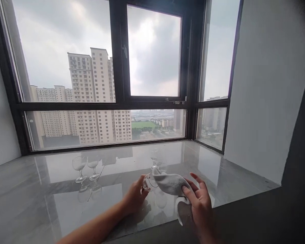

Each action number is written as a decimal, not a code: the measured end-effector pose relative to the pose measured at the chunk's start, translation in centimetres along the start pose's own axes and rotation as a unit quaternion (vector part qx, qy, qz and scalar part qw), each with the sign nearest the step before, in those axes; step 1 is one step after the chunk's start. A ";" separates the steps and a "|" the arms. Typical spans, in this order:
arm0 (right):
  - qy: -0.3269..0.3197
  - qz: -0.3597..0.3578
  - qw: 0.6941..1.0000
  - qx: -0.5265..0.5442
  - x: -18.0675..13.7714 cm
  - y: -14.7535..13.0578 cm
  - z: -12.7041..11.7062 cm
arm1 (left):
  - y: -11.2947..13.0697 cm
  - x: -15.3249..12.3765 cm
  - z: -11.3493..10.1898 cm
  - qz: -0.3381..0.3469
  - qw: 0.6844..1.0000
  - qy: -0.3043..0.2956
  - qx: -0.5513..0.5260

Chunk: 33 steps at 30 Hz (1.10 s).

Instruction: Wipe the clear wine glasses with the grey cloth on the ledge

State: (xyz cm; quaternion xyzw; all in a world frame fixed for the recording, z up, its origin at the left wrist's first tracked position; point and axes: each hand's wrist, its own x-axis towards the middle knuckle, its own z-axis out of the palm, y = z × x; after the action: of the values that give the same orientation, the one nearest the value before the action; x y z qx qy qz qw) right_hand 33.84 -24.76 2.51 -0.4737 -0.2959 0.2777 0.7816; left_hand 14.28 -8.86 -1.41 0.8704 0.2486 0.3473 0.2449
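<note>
My left hand (136, 194) is closed around a small clear stemmed glass (146, 183), which is tilted to the right above the sill. A white cloth (171, 184) covers part of this glass, so its full shape is hidden. My right hand (200, 200) pinches the cloth between thumb and fingers, and a loose end of it hangs below. Behind the cloth, another stemmed glass (154, 154) stands upright, its lower part partly hidden. Two more stemmed glasses, a left one (78, 164) and a right one (93, 162), stand upright side by side to the left.
Everything stands on a glossy grey stone windowsill (112, 193) that reflects the glasses. Its front edge runs close beneath my hands. A dark window frame (152, 103) closes off the back, and a pale wall (264, 101) rises on the right.
</note>
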 end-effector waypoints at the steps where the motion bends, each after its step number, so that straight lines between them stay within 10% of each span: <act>1: -0.010 -0.008 1.000 -0.016 0.0 0.6 0.3 | 0.1 0.0 -0.2 -0.005 1.000 -0.001 0.003; 16: -0.028 -0.222 0.938 -0.265 -2.0 3.0 2.8 | 0.2 -0.1 0.4 0.033 0.993 -0.027 0.108; 33: -0.110 -0.247 0.911 -0.311 -3.2 3.4 3.6 | 1.7 0.2 0.1 0.005 0.971 -0.050 0.233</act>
State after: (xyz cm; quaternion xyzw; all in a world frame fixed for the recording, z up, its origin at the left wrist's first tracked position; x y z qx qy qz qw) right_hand 28.54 -23.62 0.13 -0.5708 -0.5592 0.0198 0.6009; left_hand 14.94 -10.01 -0.36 0.9211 0.3056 0.2369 0.0463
